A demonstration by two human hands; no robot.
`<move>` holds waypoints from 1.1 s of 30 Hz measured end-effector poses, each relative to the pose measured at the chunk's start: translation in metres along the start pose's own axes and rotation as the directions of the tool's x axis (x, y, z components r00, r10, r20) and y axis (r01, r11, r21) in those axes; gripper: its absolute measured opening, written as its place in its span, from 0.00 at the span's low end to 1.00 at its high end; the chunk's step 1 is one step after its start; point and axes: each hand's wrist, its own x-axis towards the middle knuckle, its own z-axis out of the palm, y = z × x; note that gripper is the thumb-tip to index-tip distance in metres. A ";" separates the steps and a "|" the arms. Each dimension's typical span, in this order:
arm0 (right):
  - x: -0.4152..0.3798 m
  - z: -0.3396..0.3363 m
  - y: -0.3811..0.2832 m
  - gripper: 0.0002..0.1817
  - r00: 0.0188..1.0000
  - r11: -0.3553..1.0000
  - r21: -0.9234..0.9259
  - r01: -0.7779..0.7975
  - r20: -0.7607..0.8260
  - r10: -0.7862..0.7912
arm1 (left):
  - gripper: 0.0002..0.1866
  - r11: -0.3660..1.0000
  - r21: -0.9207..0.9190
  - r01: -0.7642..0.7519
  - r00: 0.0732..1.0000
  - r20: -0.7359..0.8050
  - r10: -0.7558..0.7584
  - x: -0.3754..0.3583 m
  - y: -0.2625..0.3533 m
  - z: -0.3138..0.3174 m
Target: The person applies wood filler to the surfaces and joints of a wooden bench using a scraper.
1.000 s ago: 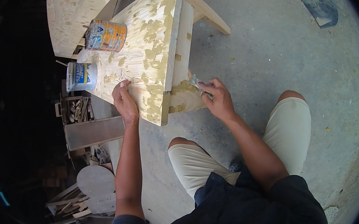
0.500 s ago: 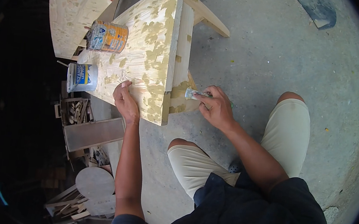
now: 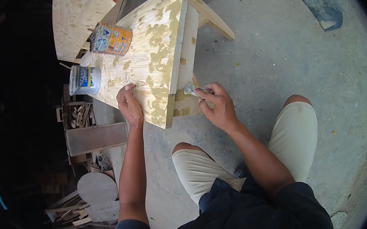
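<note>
A small putty knife (image 3: 189, 88), its blade smeared with pale putty, is pinched in my right hand (image 3: 220, 108). The blade is at the outer side of the wooden piece (image 3: 186, 100) below the tabletop's edge. My left hand (image 3: 130, 105) lies over the near edge of the wooden board (image 3: 142, 62), fingers curled; whatever is in them, if anything, is hidden. Olive-coloured putty patches cover much of the board, thickest along its right end. An orange-labelled tin can (image 3: 117, 40) and a white plastic tub (image 3: 90, 81) with a blue label stand on the board.
A second pale wooden panel (image 3: 72, 11) stands at the upper left. A wooden leg (image 3: 220, 28) juts out over the concrete floor (image 3: 264, 56). Scrap wood (image 3: 77, 114) and a round grey disc (image 3: 97, 188) are at lower left. A dark flat piece (image 3: 323, 13) lies at upper right.
My right hand has shifted slightly left and up, and the putty knife has turned against the wood. My left hand stays nearly where it was.
</note>
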 end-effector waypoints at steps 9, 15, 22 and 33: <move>-0.007 -0.001 0.040 0.21 0.993 0.983 -0.151 0.101 0.076 -0.091 | 0.19 1.000 -0.009 0.003 1.000 -0.003 -0.003 0.000 -0.001 0.000; 0.002 -0.004 0.023 0.20 0.996 0.989 -0.122 0.086 0.020 -0.084 | 0.19 1.000 -0.016 0.003 1.000 -0.015 -0.003 -0.001 -0.002 0.001; -0.005 -0.004 0.046 0.20 0.996 0.972 -0.227 0.060 0.071 -0.045 | 0.19 1.000 -0.006 -0.003 1.000 -0.011 0.003 -0.001 -0.001 0.001; -0.007 -0.001 0.024 0.19 0.995 0.993 -0.089 0.080 0.065 -0.074 | 0.19 1.000 0.021 -0.008 1.000 -0.013 0.008 0.000 -0.004 0.000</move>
